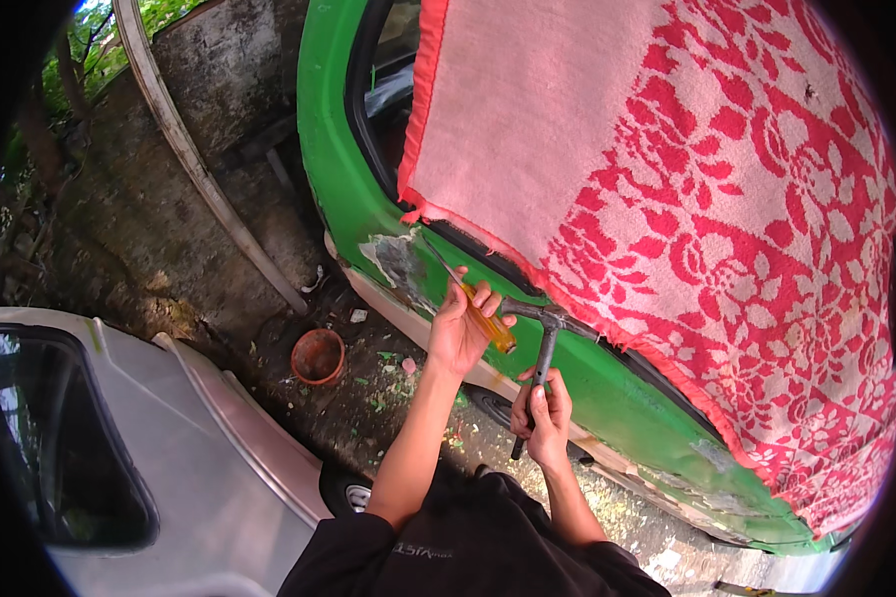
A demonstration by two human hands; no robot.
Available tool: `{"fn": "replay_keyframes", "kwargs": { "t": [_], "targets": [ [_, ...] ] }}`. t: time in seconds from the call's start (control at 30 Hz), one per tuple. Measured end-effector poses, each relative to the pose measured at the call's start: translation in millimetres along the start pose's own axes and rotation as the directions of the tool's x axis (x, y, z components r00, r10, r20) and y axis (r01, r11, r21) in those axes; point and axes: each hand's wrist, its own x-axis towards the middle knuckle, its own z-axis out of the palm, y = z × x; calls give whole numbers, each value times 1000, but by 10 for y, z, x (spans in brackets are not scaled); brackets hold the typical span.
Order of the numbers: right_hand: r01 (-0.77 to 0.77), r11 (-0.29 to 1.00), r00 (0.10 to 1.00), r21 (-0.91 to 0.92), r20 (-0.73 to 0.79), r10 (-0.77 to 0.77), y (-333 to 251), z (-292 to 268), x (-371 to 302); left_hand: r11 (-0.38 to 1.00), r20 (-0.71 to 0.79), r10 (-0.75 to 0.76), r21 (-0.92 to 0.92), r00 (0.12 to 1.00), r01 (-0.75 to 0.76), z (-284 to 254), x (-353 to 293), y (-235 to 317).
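Shirt (468, 557), left hand (458, 333) holding screwdriver (495, 330), right hand (548, 418) hammer (547, 348), pot (319, 380), contents unclear

Two cars are in view: one green car (607, 383) and, to its left, one silver car (199, 428). One flowered cloth (767, 199) lies over the green car. Just beside the green car's flank are two hands, one left hand (452, 340) and one right hand (549, 426), and two tools, one per hand: one screwdriver (490, 327) and one hammer (546, 350). One black shirt (468, 547) is near the green car. One reddish-brown pot (319, 358) and one curved pole (181, 141) are left of it. The scraps (408, 366) on the ground beside the green car are too small to count.
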Motion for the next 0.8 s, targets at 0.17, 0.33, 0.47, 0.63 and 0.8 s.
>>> {"fn": "replay_keyframes", "kwargs": {
  "t": [0.17,0.33,0.47,0.63,0.8],
  "targets": [
    [49,995,997,-83,-57,-54,-3,-80,-83,998,-28,-9,-66,1000,7,-22,-36,24],
    [40,991,998,-128,-50,-47,93,-167,-108,999,-40,18,-34,999,-19,-15,-23,80],
    [60,986,997,-158,-44,-68,114,-198,-159,999,-60,32,-26,998,-33,18,-19,70],
    [80,990,996,-113,-26,-83,128,-242,-204,997,-98,32,-69,995,-39,58,39,78],
    [90,981,993,-174,-58,-102,173,-257,-254,999,-117,-13,-46,993,7,123,63,128]
  ]
}}
